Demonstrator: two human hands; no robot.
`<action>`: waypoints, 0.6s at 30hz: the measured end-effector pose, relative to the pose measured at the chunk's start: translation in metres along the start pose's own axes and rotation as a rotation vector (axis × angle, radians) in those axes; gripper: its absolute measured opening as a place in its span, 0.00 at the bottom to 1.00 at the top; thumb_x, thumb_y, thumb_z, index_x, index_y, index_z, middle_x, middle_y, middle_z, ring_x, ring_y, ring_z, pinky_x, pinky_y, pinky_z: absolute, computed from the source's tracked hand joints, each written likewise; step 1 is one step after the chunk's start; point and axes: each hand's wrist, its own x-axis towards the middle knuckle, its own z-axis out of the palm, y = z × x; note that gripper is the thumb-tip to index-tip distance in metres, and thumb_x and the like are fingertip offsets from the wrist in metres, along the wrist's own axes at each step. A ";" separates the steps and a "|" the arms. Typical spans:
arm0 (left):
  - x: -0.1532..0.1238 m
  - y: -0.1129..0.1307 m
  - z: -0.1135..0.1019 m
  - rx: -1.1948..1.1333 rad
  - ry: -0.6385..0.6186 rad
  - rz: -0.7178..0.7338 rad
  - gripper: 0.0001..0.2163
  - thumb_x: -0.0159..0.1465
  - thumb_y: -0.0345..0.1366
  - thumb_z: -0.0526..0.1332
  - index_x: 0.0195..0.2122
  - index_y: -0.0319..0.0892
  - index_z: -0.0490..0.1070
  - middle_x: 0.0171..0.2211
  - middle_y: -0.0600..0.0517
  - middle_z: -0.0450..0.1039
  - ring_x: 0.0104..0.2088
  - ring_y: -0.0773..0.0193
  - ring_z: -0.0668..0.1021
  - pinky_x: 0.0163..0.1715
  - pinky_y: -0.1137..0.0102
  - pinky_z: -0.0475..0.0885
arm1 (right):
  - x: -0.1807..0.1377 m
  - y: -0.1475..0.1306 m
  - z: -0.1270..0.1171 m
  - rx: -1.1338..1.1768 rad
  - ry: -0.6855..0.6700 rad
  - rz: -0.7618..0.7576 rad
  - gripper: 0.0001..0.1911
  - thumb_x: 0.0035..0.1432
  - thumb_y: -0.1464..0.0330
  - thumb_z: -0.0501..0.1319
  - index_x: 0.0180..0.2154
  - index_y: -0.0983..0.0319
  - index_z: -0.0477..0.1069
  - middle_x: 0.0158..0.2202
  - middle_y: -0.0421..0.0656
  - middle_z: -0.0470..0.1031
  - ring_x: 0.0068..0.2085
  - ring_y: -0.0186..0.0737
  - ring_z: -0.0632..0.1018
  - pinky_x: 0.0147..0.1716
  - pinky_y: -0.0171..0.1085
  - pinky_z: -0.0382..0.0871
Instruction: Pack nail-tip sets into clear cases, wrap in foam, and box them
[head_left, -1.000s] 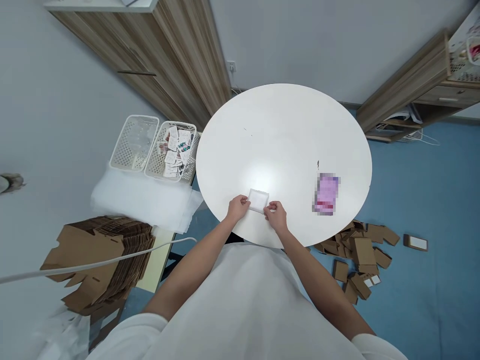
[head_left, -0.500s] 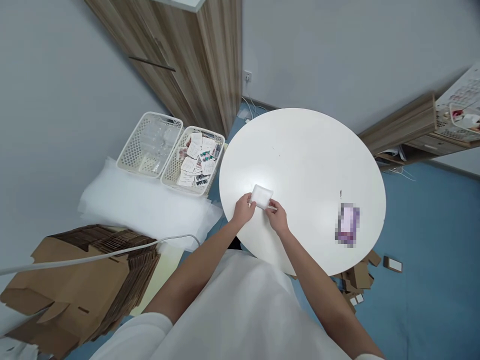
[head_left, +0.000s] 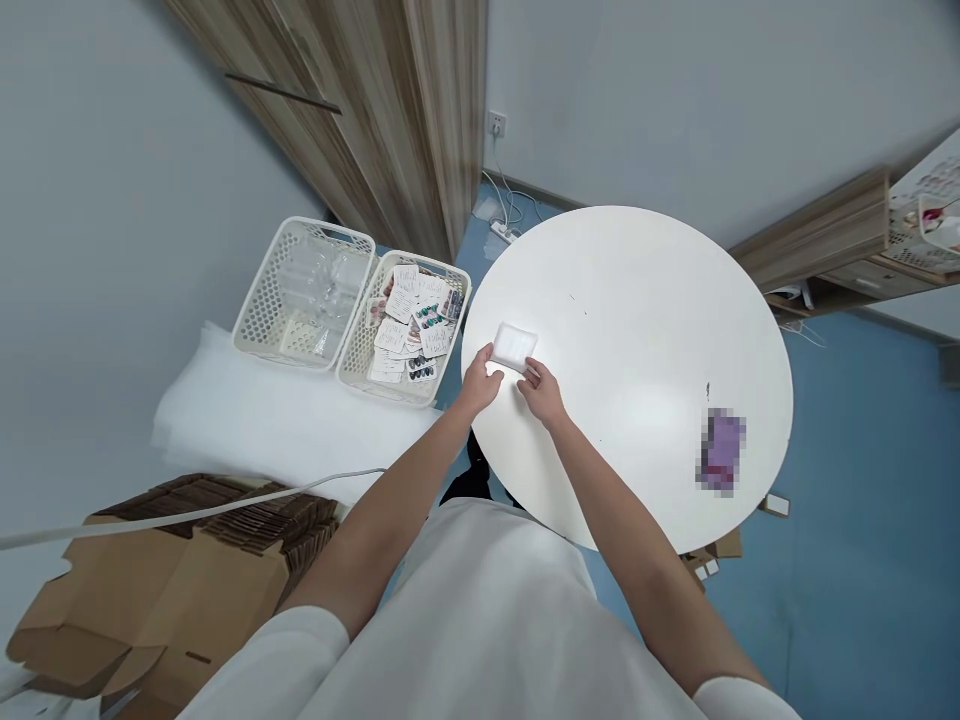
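A small white packet (head_left: 514, 346), wrapped in what looks like foam sheet, is at the near left part of the round white table (head_left: 637, 290). My left hand (head_left: 480, 382) has its fingers and thumb at the packet's left near corner. At the right near corner, the bent fingers of my right hand (head_left: 541, 392) pinch the edge. Whatever the wrapping contains is hidden.
A blurred purple object (head_left: 722, 452) lies on the table's right side. Left of the table stand a basket of cards with gem-like pieces (head_left: 405, 325) and a basket of clear plastic (head_left: 307, 295). White foam sheets (head_left: 292, 415) and flat cardboard boxes (head_left: 165, 590) are nearer.
Both hands and the packet have moved a little farther from my body, and the packet shows a flatter, wider face. The whole view has also shifted slightly.
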 end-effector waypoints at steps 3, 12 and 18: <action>0.000 -0.003 -0.002 0.011 -0.010 0.019 0.31 0.53 0.26 0.54 0.59 0.44 0.51 0.58 0.47 0.57 0.57 0.59 0.62 0.55 0.62 0.57 | 0.001 -0.001 0.000 -0.048 0.015 -0.017 0.30 0.46 0.71 0.57 0.54 0.59 0.57 0.56 0.46 0.61 0.54 0.41 0.66 0.53 0.42 0.62; 0.000 -0.002 -0.006 0.023 -0.009 -0.003 0.32 0.52 0.27 0.56 0.60 0.45 0.51 0.59 0.46 0.55 0.57 0.57 0.61 0.55 0.61 0.58 | -0.005 0.001 -0.002 -0.100 0.034 -0.029 0.31 0.47 0.68 0.59 0.54 0.55 0.56 0.57 0.44 0.58 0.55 0.44 0.64 0.51 0.46 0.62; -0.011 0.001 -0.010 -0.038 0.018 -0.030 0.31 0.54 0.29 0.57 0.59 0.46 0.51 0.60 0.45 0.53 0.57 0.55 0.61 0.53 0.60 0.60 | -0.021 0.009 -0.008 -0.149 0.076 -0.026 0.30 0.48 0.67 0.58 0.54 0.56 0.56 0.57 0.46 0.59 0.53 0.44 0.67 0.49 0.45 0.65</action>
